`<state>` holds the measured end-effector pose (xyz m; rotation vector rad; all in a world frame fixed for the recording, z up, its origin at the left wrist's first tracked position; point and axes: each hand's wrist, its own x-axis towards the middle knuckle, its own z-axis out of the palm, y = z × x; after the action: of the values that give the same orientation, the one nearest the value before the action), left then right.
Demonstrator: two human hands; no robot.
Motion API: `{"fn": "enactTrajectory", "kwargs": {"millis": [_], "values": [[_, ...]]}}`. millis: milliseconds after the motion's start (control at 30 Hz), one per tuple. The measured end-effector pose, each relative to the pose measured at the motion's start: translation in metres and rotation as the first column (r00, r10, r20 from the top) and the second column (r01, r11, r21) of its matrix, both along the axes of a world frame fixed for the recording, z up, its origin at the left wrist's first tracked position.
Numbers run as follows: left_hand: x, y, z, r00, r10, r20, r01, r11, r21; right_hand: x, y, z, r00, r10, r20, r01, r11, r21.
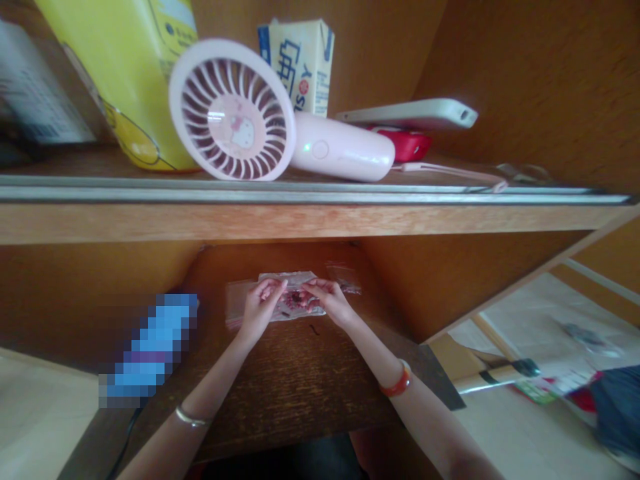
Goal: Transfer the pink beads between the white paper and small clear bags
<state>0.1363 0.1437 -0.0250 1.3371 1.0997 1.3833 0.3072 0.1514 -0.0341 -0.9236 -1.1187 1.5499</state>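
Note:
Over the desk's back part, my left hand [261, 305] is closed with thumb and forefinger pinched together. Facing it a short way to the right, my right hand [330, 300] is closed in a pinch too. Whatever lies between the fingertips is too small to make out. Just below the fingers, small dark red beads [295, 301] rest on a clear plastic bag [280, 276]. Another clear zip bag [235, 303] lies beside my left hand. Behind my right hand is a small bag [345, 275] with dark bits along its edge.
A shelf edge [300, 220] crosses above my hands. On the shelf stand a pink handheld fan [345, 148], a yellow container [135, 80], a drink carton [320, 67] and a white device [415, 113]. A blurred-out blue object [160, 340] sits left on the desk [300, 380].

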Motion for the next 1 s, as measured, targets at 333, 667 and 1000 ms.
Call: {"fn": "enactTrajectory", "kwargs": {"millis": [333, 667, 1000], "values": [[-0.0011, 0.0013, -0.0030, 0.996, 0.023, -0.092, -0.020, 0.999, 0.036, 0.0003, -0.0002, 0.0021, 0.993, -0.088, -0.076, 0.090, 0.996, 0.029], [-0.0031, -0.0005, -0.0003, 0.989, 0.060, -0.133, -0.057, 0.998, 0.029, 0.0024, 0.0016, -0.0010, 0.989, -0.132, -0.066, 0.137, 0.988, 0.076], [0.0003, -0.0032, -0.0018, 0.984, 0.000, -0.180, 0.012, 0.998, 0.069, -0.0003, 0.0016, -0.0021, 0.985, -0.171, -0.010, 0.171, 0.980, 0.101]]}}
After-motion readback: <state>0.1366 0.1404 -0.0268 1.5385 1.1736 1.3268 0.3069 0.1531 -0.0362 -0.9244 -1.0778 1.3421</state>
